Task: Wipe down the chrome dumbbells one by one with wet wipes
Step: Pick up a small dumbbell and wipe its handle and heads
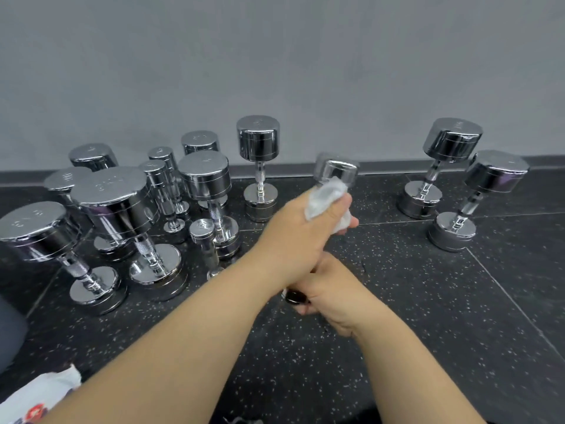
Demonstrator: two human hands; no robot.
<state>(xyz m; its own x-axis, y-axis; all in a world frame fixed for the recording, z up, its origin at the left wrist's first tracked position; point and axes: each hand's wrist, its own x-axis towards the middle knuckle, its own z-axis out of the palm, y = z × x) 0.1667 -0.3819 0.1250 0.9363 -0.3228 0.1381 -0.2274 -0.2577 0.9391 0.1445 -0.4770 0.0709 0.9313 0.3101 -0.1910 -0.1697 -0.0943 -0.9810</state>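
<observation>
Pointing up and away toward the wall (275, 56), the chrome dumbbell (336, 172) is held above the speckled floor (428, 301). The left hand (299, 234) curls a wet wipe (324, 197) round its handle, and the right hand (330, 292) grips the near head.

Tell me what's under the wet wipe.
The wet wipe, gripped by the left hand, wraps the held dumbbell below its upper head. The handle underneath is covered and cannot be seen.

Nothing here reads clearly. The chrome dumbbells (113, 191) at nine o'clock carry stamped marks on their top faces, too blurred to make out. The white pack (36, 396) at seven o'clock shows a red emblem, illegible.
</observation>
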